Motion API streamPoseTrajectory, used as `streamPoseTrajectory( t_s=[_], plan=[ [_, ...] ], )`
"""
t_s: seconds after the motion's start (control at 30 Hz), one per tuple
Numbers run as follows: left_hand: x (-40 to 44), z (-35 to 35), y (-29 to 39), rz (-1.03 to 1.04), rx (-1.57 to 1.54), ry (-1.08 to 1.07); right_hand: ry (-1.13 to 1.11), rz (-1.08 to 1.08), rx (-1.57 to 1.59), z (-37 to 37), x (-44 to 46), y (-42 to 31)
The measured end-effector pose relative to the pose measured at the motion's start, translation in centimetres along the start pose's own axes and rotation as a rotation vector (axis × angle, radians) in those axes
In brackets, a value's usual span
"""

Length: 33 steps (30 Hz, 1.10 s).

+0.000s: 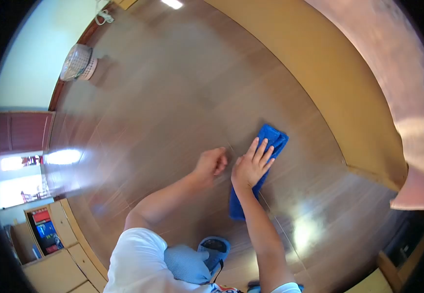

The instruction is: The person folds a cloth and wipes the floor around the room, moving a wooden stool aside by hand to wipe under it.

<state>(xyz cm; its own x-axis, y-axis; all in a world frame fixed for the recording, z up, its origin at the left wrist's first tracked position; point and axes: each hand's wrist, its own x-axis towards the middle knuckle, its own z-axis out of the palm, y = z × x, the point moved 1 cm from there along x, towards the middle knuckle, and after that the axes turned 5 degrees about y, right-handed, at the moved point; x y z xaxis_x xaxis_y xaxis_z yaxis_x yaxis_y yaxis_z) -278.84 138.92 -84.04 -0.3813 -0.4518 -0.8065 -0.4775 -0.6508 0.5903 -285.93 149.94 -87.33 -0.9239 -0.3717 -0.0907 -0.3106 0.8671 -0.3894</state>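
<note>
A folded blue cloth (272, 133) lies flat on the wood-look floor (173, 88), longer than it is wide. My right hand (251, 167) rests palm down across its middle, with the fingers spread and stretched out toward its far end. Part of the cloth is hidden under the palm and forearm, and its near end shows beside the wrist. To the left of the cloth, my left hand (211, 164) is curled into a loose fist, apart from the cloth. Nothing shows in its fingers.
A bed with a yellowish wooden side board (314, 63) and pink cover (387, 53) runs along the right. A lidded or bagged white basket (79, 63) stands by the left wall. Cabinets (58, 263) are at lower left. My slippered foot (215, 250) is close below.
</note>
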Motion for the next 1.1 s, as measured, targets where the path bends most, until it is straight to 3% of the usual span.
streamPoseTrajectory(
  t_s=[0.07,0.2,0.37,0.47,0.57,0.73,0.97,1.1],
  plan=[
    [0.0,-5.8,1.2,0.140,0.082,0.190,0.008,-0.046,-0.009,1.8,1.8,-3.5],
    [0.7,-20.5,1.3,0.223,0.272,0.544,0.039,-0.117,-0.059,3.9,5.8,-9.2],
    [1.7,-33.6,-4.5,0.041,-0.053,0.641,-0.003,-0.084,-0.136,4.5,7.7,-11.9],
    [1.1,-33.8,-4.5,-0.112,-0.249,0.550,0.023,-0.081,-0.175,4.5,7.6,-12.3],
    [0.2,-33.7,-3.8,-0.133,-0.379,0.467,0.070,-0.100,-0.209,4.5,7.4,-12.3],
    [1.1,-34.8,-4.4,-0.131,-0.350,0.395,0.010,-0.118,-0.219,5.3,7.8,-11.6],
    [1.3,-34.4,-4.3,-0.147,-0.335,0.421,-0.287,-0.447,-0.133,0.0,8.2,-8.1],
    [1.5,-34.7,-5.0,-0.126,-0.290,0.438,-0.285,-0.587,-0.238,0.0,8.4,-7.1]
  ],
)
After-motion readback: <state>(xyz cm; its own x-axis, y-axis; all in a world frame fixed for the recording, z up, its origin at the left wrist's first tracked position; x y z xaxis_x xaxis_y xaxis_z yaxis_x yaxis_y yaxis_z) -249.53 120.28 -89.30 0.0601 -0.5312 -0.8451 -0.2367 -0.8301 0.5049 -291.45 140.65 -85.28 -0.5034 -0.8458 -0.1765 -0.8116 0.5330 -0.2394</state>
